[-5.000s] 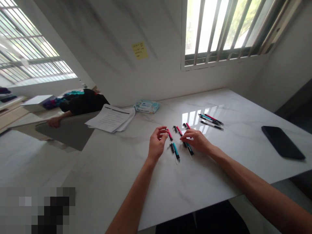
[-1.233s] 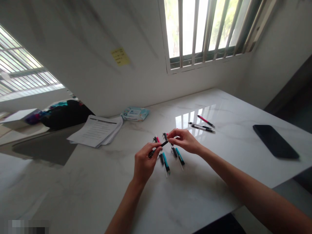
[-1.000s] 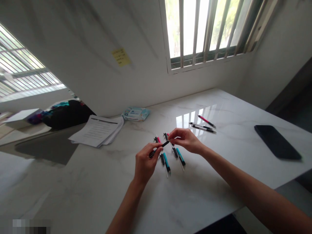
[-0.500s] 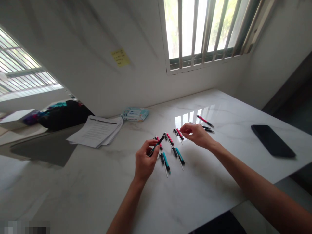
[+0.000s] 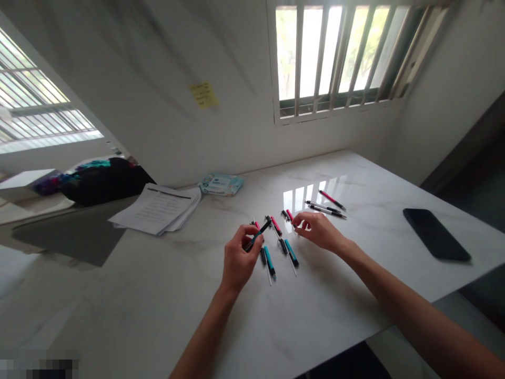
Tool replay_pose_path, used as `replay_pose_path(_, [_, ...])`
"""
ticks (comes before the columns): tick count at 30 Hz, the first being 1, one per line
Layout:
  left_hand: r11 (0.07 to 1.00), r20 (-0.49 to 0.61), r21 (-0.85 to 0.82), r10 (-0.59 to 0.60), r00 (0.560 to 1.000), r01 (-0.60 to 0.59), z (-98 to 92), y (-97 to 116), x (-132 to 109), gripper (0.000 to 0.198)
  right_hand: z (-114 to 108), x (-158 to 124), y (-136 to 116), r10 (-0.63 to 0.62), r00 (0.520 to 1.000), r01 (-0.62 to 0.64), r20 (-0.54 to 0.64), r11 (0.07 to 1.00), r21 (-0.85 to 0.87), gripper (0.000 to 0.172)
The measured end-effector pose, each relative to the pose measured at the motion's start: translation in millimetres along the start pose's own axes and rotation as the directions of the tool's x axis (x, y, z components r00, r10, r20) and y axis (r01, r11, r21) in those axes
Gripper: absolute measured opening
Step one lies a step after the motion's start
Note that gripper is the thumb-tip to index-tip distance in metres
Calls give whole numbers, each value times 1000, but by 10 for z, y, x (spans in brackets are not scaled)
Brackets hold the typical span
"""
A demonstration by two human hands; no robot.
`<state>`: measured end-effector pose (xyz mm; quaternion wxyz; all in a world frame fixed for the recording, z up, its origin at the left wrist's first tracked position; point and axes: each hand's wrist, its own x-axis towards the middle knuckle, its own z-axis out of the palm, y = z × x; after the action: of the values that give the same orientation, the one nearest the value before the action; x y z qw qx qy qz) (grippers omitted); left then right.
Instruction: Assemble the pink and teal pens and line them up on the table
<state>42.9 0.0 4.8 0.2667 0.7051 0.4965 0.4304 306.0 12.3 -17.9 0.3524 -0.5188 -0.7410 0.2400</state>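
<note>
Left hand [image 5: 239, 258]: closed, fingers and thumb pinching a black-and-teal pen [image 5: 257, 235].
Right hand [image 5: 319, 231]: loosely curled, apparently empty, though the view is poor; fingertips just beside a red pen [image 5: 290, 215].
Table pens: teal and red pens [image 5: 270, 261] lying between the hands; three pens [image 5: 325, 207] further right.
Rest: marble table [image 5: 221, 300], phone [image 5: 436, 234], papers [image 5: 155, 209], wipes packet [image 5: 221, 185].

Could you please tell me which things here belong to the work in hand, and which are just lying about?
In use: left hand gripping a black-and-teal pen barrel; right hand beside a pink-and-black pen barrel; teal-and-black pen barrels.
Lying about: black smartphone; white printed papers; pale blue wipes packet.
</note>
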Motion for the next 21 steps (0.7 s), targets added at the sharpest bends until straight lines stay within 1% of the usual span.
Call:
replay_pose_path(1, [1000,8,-2,6,1000,-6,5,-3,-4,14,-18,26,-56,-11,1000,11,-3,999,30,9])
replay_pose_path(3, [1000,32,-4,28,999,-28,15,-6,-14,14,-19,94,-178,-27,998,21,52,992,124,26])
replay_pose_path(5, [998,51,5,62,997,-62,21,-7,-22,13,39,166,-284,-41,990,11,135,976,219,42])
replay_pose_path(6, [997,56,14,81,995,-82,23,-7,-25,12,89,195,-323,-43,987,2,155,967,254,48])
replay_pose_path(8, [992,60,28,122,991,-124,27,-6,-28,10,214,229,-363,-25,989,-20,143,951,308,56])
replay_pose_path(10, [986,71,33,158,985,-160,36,-5,-32,8,337,224,-358,26,996,-54,84,932,359,59])
replay_pose_path(12, [985,89,33,168,982,-172,49,-6,-37,7,418,192,-328,68,997,-78,40,911,404,59])
replay_pose_path(14, [989,102,32,144,984,-148,61,-10,-42,9,439,155,-298,76,997,-76,18,898,434,55])
replay_pose_path(17, [996,103,22,86,991,-89,64,-21,-40,13,388,122,-290,63,998,-64,19,867,494,41])
replay_pose_path(19, [998,101,19,55,993,-58,54,-32,-32,16,340,118,-306,41,999,-54,35,825,562,32])
replay_pose_path(21, [999,99,18,31,995,-33,44,-41,-23,17,306,119,-330,10,999,-40,51,774,631,27])
